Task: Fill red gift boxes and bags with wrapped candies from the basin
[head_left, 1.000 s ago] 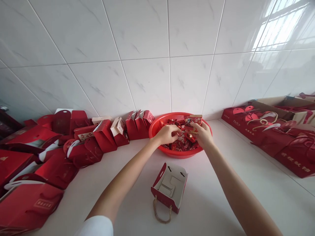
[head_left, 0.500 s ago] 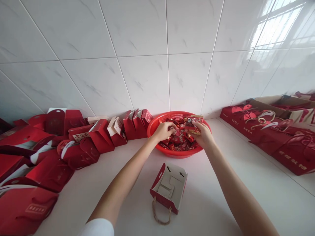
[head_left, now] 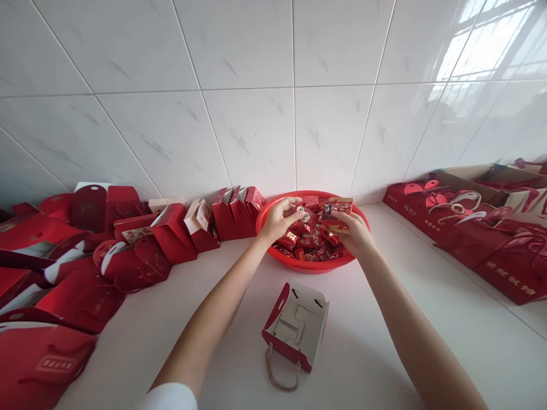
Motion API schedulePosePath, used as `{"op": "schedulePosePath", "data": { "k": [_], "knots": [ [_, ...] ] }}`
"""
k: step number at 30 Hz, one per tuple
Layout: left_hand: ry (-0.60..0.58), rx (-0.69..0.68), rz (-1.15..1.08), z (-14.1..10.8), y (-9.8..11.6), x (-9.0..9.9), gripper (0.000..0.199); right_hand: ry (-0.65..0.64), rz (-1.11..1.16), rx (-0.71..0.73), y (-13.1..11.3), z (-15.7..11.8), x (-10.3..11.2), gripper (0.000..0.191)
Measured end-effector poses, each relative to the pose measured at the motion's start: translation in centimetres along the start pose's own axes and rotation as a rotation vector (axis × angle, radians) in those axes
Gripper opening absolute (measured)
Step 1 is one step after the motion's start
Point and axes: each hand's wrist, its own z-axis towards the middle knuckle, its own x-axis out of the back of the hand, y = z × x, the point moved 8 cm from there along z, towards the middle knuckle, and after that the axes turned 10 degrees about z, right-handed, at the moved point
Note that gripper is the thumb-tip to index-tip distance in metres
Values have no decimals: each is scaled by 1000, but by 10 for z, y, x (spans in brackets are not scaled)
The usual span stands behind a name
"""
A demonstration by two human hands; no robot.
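Note:
Against the tiled wall stands a red plastic basket (head_left: 299,265) with many red-wrapped candies (head_left: 310,240) in it. Over its left side, my left hand (head_left: 280,219) pinches a red candy packet (head_left: 305,215) with a pale round mark between thumb and fingers. My right hand (head_left: 354,230), above the basket's right side, is closed on red and gold candy packets (head_left: 336,208); how many it holds is hard to make out. Between my forearms an open gift box (head_left: 294,324), red outside and white inside, rests on the counter with its rope handle toward me.
Red gift boxes (head_left: 173,233) and bags crowd the left of the counter (head_left: 354,336) and run along the wall to the basket. At right, a large red carton (head_left: 410,208) stands by the wall, with red bags (head_left: 504,267) in front.
My left hand has lifted slightly out of the candies, and the packet in its fingers now shows plainly. My right hand stays almost in place with its packets. The view has shifted slightly.

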Motion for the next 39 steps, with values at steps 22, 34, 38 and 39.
{"op": "schedulePosePath", "data": {
  "k": [22,34,38,39],
  "knots": [
    [-573,34,673,-9,-16,-51,7,50,-35,44,-3,-2,3,30],
    [-691,128,669,-19,-22,-56,27,47,-29,48,-5,-5,-2,30],
    [-776,60,647,-22,-18,-61,23,36,-30,54,-5,-5,-1,31],
    [-793,43,661,-23,-17,-62,23,33,-32,54,-5,-5,0,30]
  ]
}}
